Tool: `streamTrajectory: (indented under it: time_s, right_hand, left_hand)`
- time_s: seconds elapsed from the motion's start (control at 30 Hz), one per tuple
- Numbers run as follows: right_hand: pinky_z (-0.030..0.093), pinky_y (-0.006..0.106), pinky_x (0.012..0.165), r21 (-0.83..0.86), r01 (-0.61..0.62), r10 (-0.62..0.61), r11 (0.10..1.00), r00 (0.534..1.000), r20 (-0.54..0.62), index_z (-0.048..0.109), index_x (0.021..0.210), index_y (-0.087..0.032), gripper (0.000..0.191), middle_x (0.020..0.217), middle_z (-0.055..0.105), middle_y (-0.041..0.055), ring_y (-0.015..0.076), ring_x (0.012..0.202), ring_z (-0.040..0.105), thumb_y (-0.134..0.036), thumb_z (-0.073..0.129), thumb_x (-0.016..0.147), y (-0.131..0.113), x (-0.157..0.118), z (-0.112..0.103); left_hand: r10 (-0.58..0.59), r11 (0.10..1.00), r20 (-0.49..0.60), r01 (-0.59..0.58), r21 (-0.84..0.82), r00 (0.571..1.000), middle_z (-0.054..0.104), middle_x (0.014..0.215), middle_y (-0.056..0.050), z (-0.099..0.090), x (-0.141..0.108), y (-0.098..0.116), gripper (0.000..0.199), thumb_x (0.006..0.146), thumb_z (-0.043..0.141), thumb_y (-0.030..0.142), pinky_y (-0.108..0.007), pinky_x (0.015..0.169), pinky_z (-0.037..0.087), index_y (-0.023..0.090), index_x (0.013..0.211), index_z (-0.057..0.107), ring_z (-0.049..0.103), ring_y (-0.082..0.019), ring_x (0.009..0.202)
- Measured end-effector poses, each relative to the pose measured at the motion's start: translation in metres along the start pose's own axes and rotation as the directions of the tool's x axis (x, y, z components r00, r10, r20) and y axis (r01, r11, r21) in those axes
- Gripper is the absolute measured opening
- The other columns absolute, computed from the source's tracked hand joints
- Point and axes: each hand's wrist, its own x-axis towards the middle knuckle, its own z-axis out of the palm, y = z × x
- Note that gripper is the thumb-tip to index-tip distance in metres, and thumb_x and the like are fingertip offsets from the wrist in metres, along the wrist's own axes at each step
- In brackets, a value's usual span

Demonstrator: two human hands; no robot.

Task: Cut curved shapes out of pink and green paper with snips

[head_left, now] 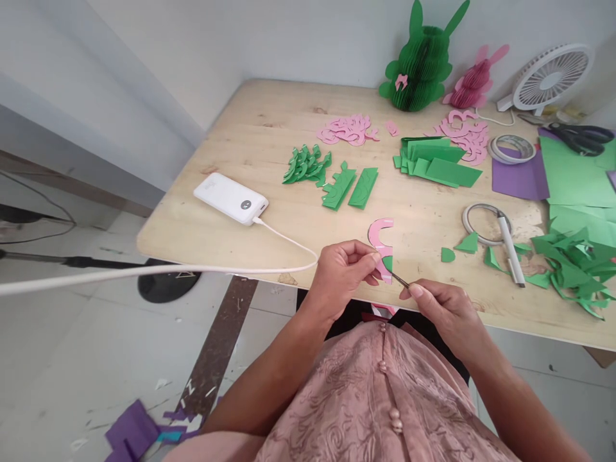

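Wooden table: paper-shape work, apparently partway.
Left hand pinches the pink cutout at table edge, 6 o'clock; right hand grips a slim dark tool, tip at a green patch. From there, 11 o'clock: 2 outlined green strips, seemingly unfinished; piled green cutouts, seemingly done. 1 o'clock: green stack, apparently remaining.
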Motion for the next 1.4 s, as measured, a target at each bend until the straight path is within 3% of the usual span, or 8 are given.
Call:
streamTrajectory:
  time_s: [1.4]
  right_hand:
    - [0.031, 0.025, 0.049, 0.051, -0.013, 0.014, 0.999, 1.0, -0.008, 0.065, 0.069, -0.018, 0.044, 0.053, 0.041, -0.0026, 0.0125, 0.052, 0.037, -0.052, 0.045, 0.087, 0.0029, 0.0011, 0.0015]
  left_hand:
    - [0.004, 1.0, -0.02, -0.004, -0.016, 1.0, 0.066, 0.056, -0.002, 0.0017, -0.0016, -0.0037, 0.015, 0.068, 0.071, 0.026, -0.023, 0.053, 0.051, 0.013, 0.067, 0.064, 0.061, -0.012, 0.05]
